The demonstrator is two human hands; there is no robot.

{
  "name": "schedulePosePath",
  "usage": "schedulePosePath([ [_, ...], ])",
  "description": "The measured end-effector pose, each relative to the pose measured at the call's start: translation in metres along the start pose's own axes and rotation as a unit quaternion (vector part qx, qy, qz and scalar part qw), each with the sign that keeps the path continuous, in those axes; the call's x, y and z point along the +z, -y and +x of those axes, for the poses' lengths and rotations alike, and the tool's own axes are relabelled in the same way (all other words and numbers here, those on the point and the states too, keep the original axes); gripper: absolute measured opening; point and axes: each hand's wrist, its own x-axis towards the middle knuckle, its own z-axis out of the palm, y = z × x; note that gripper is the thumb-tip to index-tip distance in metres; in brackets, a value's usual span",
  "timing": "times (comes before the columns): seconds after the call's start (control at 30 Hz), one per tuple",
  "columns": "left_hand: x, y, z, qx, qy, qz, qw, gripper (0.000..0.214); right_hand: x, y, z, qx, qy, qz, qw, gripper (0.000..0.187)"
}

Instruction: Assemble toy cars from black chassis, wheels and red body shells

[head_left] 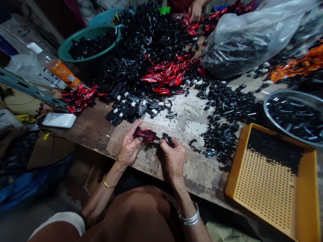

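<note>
My left hand grips a small red and black toy racing car between thumb and fingers, just above the table's front edge. At the car's narrow right end, my right hand pinches a small black part; whether it is joined to the car I cannot tell. Beyond my hands lies a cluster of black pieces with white wheels. Shiny red car bodies are heaped farther back. To the right of my right hand, small black parts spread over the worn tabletop.
A yellow perforated tray holds fine black pieces at right, beside a clear basin. A green basin, a tilted bottle and a white case are at left. Across the table shows another person's hand, near a plastic bag.
</note>
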Motion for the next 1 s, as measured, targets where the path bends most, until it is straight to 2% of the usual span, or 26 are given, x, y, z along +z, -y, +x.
schedulePosePath([
  [0.3, 0.005, -0.001, -0.009, 0.073, 0.031, 0.046, 0.996, 0.065, 0.004, -0.016, 0.002, -0.093, -0.040, -0.075, 0.992, 0.025],
  [0.37, 0.011, 0.001, -0.009, 0.088, -0.004, 0.057, 0.994, 0.063, 0.004, -0.019, 0.001, -0.112, -0.042, -0.093, 0.988, 0.024],
  [0.5, 0.022, 0.008, -0.007, 0.104, -0.111, 0.055, 0.987, 0.053, 0.003, -0.020, -0.002, -0.163, -0.048, -0.142, 0.975, 0.021],
  [0.63, 0.028, 0.011, -0.005, 0.123, -0.138, 0.047, 0.982, 0.048, 0.001, -0.020, -0.002, -0.201, -0.051, -0.169, 0.963, 0.020],
  [0.87, 0.029, 0.013, -0.004, 0.144, -0.143, 0.027, 0.979, 0.046, 0.001, -0.024, -0.005, -0.211, -0.078, -0.170, 0.959, 0.019],
  [1.0, 0.029, 0.014, -0.003, 0.154, -0.145, 0.022, 0.977, 0.044, 0.002, -0.022, -0.006, -0.178, -0.080, -0.126, 0.973, 0.022],
])
